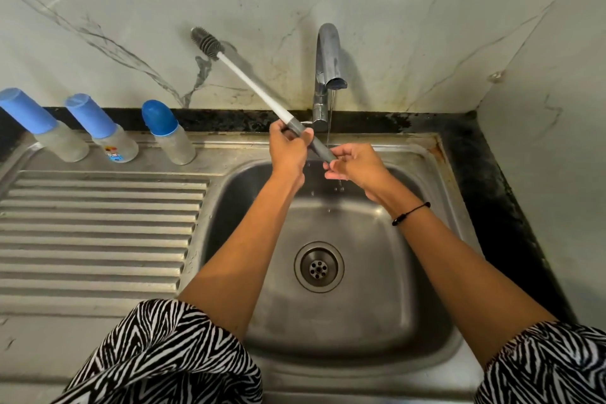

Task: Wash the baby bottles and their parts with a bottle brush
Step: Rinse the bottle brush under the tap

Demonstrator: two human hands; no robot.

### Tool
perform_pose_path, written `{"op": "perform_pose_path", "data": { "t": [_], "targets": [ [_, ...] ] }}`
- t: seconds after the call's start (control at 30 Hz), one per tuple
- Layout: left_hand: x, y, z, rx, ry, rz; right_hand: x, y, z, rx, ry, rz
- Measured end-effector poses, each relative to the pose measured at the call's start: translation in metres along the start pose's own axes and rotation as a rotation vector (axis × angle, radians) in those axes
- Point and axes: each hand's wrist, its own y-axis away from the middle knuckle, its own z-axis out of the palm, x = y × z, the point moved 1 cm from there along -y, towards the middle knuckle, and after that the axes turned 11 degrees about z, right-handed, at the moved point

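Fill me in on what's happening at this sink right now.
A person stands at a stainless steel sink holding a long white-handled bottle brush with a grey bristle head. The left hand grips its grey handle end, and the right hand pinches the tip under a thin stream from the chrome tap. Three blue-capped clear baby bottles stand untouched on the drainboard behind.

Three capped bottles (114,131) line the drainboard's (98,223) back edge, its ribbed front open; the tap (326,75) and slanting brush (255,88) crowd the space above the basin (328,321).
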Motion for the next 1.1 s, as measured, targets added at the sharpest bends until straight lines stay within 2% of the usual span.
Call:
{"op": "perform_pose_path", "data": {
  "t": [0.03,0.17,0.23,0.3,0.37,0.47,0.57,0.77,0.83,1.1],
  "targets": [
    [-0.002,0.002,0.0,0.002,0.001,0.005,0.0,-0.002,0.001,0.032,0.083,-0.005],
    [-0.009,0.011,0.002,0.001,-0.022,-0.001,-0.006,-0.003,0.007,0.254,0.727,-0.133],
    [-0.011,0.015,0.005,-0.02,-0.004,-0.021,-0.006,0.001,0.009,0.307,0.822,-0.191],
    [-0.012,0.018,0.006,-0.041,0.011,-0.047,-0.003,0.002,0.006,0.319,0.83,-0.226],
    [-0.014,0.021,0.007,-0.049,0.034,-0.082,0.004,0.003,-0.003,0.216,0.763,-0.189],
    [-0.015,0.022,0.007,-0.087,0.074,-0.099,0.026,0.009,-0.017,0.009,0.495,-0.046],
    [-0.013,0.03,0.01,-0.142,0.121,-0.138,0.053,0.018,-0.025,-0.078,0.367,0.047],
    [-0.007,0.039,0.016,-0.246,0.154,-0.256,0.073,0.017,-0.023,-0.078,0.426,0.162],
    [0.0,0.035,0.015,-0.262,0.148,-0.243,0.076,0.017,-0.023,-0.065,0.449,0.17],
    [0.018,0.026,0.011,-0.297,0.122,-0.156,0.098,0.027,-0.009,-0.039,0.793,0.249]
  ]
}}
